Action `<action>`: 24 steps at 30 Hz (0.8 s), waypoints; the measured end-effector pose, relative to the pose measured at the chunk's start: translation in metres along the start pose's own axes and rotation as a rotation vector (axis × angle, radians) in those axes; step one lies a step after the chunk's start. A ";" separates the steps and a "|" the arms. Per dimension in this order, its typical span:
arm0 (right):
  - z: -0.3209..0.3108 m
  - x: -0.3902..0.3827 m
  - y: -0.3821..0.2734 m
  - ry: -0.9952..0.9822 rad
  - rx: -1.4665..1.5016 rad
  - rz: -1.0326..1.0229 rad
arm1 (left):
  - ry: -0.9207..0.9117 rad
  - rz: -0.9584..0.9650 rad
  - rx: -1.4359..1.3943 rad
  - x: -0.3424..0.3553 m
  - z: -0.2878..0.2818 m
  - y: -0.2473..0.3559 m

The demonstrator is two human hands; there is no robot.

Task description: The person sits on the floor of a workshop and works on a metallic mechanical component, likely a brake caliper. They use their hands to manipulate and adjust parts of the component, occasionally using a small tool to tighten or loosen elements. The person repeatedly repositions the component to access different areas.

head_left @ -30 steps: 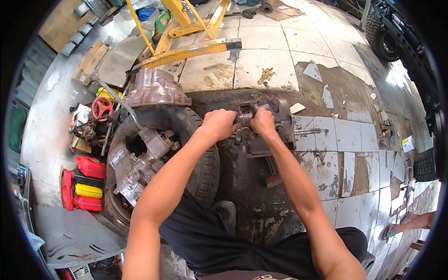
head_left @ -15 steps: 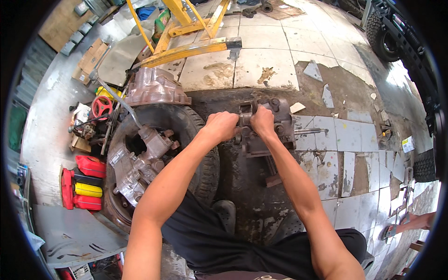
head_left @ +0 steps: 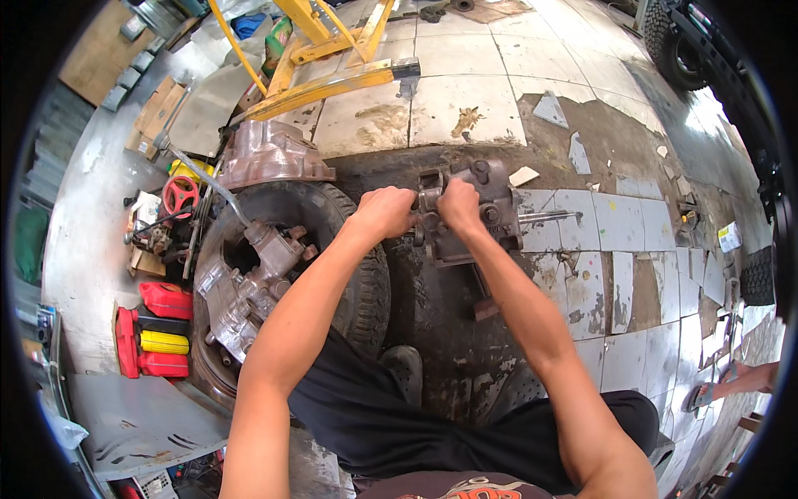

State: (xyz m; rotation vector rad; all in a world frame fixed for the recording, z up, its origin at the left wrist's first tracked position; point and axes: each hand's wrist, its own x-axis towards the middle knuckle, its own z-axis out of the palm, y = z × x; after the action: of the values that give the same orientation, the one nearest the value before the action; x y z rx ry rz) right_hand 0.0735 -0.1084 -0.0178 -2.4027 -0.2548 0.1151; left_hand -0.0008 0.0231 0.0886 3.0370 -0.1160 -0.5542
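A dark, greasy cast-metal housing with a shaft sticking out to the right lies in the centre of the head view. My left hand is closed at the housing's left side, gripping a part there; its fingertips are mostly hidden. My right hand is closed on the housing's upper left part, just right of my left. To my left, a second metal assembly with a long lever rests on a large tyre. Behind that tyre sits a rusty bell-shaped casting.
A yellow steel stand is at the back. Red-and-yellow tool cases and clutter lie at left. A dark vehicle's tyre is at upper right. Broken tiles cover the floor. Another person's sandalled foot is at lower right.
The view has shifted slightly, raising the housing, floor and hands in the picture. Both hands remain closed at the same places on the housing.
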 end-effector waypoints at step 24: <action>-0.023 0.016 -0.020 -0.311 -0.076 -0.115 | 0.008 -0.050 -0.061 -0.012 -0.002 -0.015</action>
State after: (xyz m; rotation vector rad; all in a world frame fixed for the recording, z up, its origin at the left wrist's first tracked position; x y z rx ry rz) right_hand 0.0897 -0.1053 0.0127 -2.4325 -0.5481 0.4341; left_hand -0.0106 0.0394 0.0939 2.9901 -0.0230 -0.5379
